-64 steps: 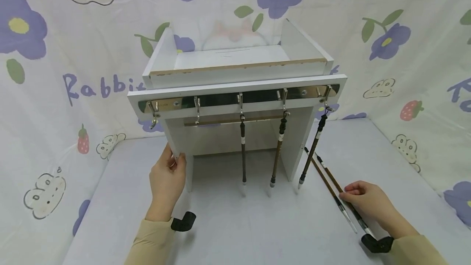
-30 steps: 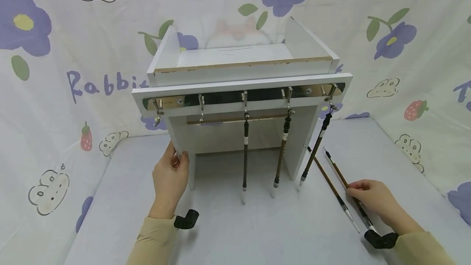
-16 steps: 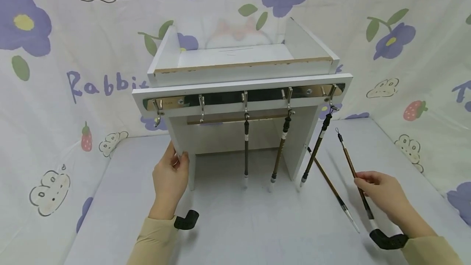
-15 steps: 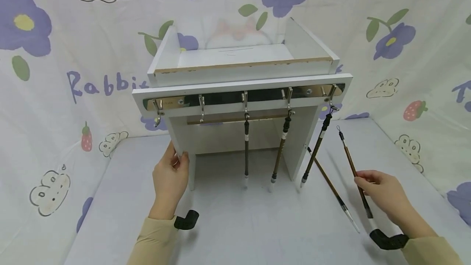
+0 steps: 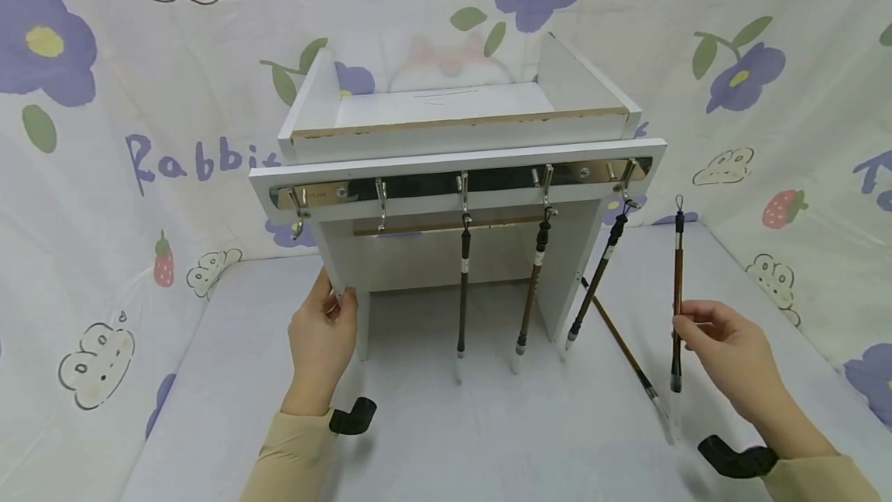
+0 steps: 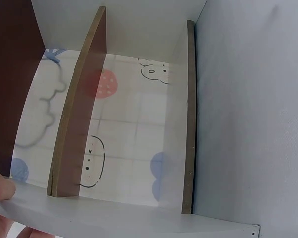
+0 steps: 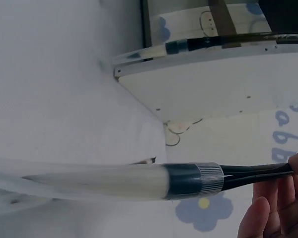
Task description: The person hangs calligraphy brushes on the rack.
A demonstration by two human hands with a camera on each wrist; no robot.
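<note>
My right hand [image 5: 735, 359] pinches a calligraphy brush [image 5: 678, 269] by its brown handle. The brush stands nearly upright, its cord loop at the top and its tip downward; in the right wrist view its pale bristles [image 7: 129, 181] show under a clear cover. My left hand [image 5: 320, 343] grips the left side panel of a white wooden rack [image 5: 456, 152]. Three calligraphy brushes hang from hooks on the rack's front: one at the middle [image 5: 464, 293], another to its right [image 5: 534, 277], and one at the right end [image 5: 601, 273]. The two left hooks [image 5: 382, 204] hold nothing.
One more calligraphy brush [image 5: 623, 339] lies on the white tabletop [image 5: 488, 440], right of the rack. Behind stands a patterned cloth [image 5: 174, 60] with purple flowers. In the left wrist view, crosswise boards [image 6: 79, 109] show inside the rack.
My right hand has taken hold of the brush, lifted it off the tabletop and turned it from lying to nearly upright. My left hand keeps its grip on the rack.
</note>
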